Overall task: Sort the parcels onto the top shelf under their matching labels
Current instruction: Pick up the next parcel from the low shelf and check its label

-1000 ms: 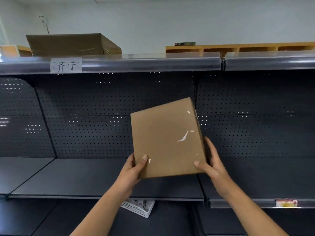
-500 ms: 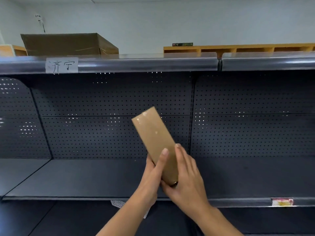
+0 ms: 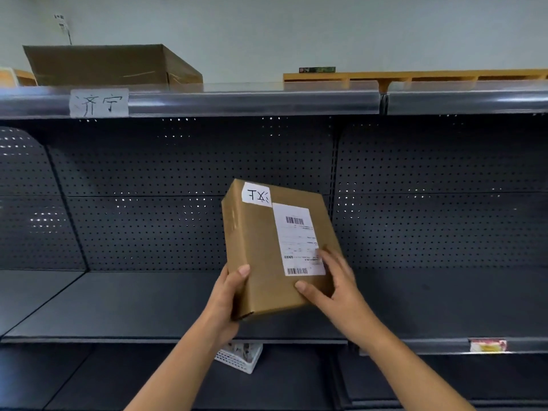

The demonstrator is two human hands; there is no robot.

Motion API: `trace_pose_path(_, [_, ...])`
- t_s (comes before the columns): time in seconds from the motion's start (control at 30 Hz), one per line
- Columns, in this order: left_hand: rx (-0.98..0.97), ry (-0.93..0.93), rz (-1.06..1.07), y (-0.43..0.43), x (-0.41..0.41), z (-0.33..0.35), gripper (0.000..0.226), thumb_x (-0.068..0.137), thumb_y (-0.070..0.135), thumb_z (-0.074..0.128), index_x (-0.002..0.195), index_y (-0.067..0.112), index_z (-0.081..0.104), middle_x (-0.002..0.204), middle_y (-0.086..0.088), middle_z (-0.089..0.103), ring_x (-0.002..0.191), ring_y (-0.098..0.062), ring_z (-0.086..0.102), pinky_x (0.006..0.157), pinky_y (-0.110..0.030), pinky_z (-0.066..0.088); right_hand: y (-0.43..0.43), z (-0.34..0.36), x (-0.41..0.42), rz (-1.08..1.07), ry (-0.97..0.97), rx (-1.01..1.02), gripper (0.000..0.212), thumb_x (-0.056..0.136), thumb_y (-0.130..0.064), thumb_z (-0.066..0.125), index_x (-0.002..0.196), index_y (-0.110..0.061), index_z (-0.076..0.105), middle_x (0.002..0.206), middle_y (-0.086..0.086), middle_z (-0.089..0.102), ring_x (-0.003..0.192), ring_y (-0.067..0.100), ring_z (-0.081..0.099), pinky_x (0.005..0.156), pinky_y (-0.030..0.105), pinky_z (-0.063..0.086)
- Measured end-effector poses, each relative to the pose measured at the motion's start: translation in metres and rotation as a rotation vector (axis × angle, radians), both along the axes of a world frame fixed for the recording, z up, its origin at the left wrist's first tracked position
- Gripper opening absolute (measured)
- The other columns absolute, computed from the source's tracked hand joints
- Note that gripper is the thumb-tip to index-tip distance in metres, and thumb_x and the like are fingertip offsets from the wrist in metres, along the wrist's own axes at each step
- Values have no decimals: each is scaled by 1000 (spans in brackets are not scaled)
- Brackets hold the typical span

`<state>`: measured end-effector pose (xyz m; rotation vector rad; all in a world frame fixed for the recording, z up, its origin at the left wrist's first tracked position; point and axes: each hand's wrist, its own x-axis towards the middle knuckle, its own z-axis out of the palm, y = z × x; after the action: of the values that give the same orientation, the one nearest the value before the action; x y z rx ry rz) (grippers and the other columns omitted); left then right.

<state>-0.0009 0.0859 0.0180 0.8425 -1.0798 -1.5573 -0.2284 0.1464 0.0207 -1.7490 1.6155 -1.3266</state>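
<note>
Two hands, left (image 3: 226,295) and right (image 3: 329,281), are clamping fingers on the parcel's (image 3: 267,262) lower end at frame centre, its long axis tilting up toward the top shelf (image 3: 252,99), whose label (image 3: 99,102) is sitting upper left.

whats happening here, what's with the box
A person is holding a brown cardboard parcel in both hands in front of dark shelving. The left hand grips its lower left edge; the right hand rests on its face beside the printed shipping label. A small handwritten tag sits at the parcel's top corner. On the top shelf edge there is a handwritten paper label, with a large cardboard box above it. The parcel is not yet shelved.
</note>
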Motion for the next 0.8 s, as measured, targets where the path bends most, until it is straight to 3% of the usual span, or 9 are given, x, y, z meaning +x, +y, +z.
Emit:
trace_pose_path(0.03, [2,-2,-26,-2,5,-1,129,32,71,98,145,24,55,135,-17,75,120,-37,72,78,-45,66,-3,2,-7,-79,9,38,111,78,-79,70,168,-30,26,176,-16,14,162,7,12,134,43,17])
trace_pose_path(0.1, [-5,11,-99,-9,14,-3,133,36,69,98,150,18,52,144,-26,67,122,-41,69,83,-48,65,-8,7,-22,-137,-173,114,126,72,-85,71,171,-28,16,177,-5,20,158,15,27,128,41,27])
trace_pose_path(0.2, [-23,21,-181,-14,23,-4,129,45,70,96,152,14,52,144,-26,67,120,-37,70,85,-48,64,-10,10,-40,-5,-643,306,97,77,-60,77,159,-19,44,144,1,71,123,16,69,98,33,52])
trace_pose_path(0.27, [-32,-41,-180,-15,23,4,113,52,74,91,144,18,60,131,-16,76,114,-30,74,83,-43,64,-12,5,-43,66,-729,329,72,80,-55,75,142,-19,63,122,1,84,108,18,79,88,34,57])
trace_pose_path(0.37, [-11,-107,-51,-24,14,14,75,81,73,74,137,24,67,128,-7,81,118,-24,75,89,-45,66,-20,-9,-41,-47,-813,221,74,82,-58,77,142,-18,62,125,3,82,112,21,78,96,38,59])
trace_pose_path(0.47, [57,-138,89,-31,4,8,64,91,70,66,139,27,66,137,-7,75,125,-29,71,95,-53,66,-27,-13,-39,-123,-864,186,95,71,-68,86,147,-19,57,131,3,78,118,22,74,98,39,59])
trace_pose_path(0.53, [78,-139,117,-30,-1,2,61,95,70,59,142,31,63,140,-5,71,128,-29,68,94,-53,66,-28,-13,-39,-123,-852,190,103,63,-72,88,147,-20,58,131,3,78,118,22,74,100,40,58])
trace_pose_path(0.67, [64,-105,90,-22,-7,1,56,102,66,50,144,30,62,141,-5,70,129,-27,68,105,-53,60,-28,-10,-41,-132,-848,179,93,68,-67,85,144,-18,59,128,4,78,115,22,73,96,40,58])
trace_pose_path(0.8, [2,-8,37,-11,-7,-9,83,88,74,59,157,28,52,150,-3,67,134,-23,67,114,-51,53,-27,-7,-46,-152,-856,175,91,65,-71,87,138,-21,64,125,3,80,116,23,73,98,43,58])
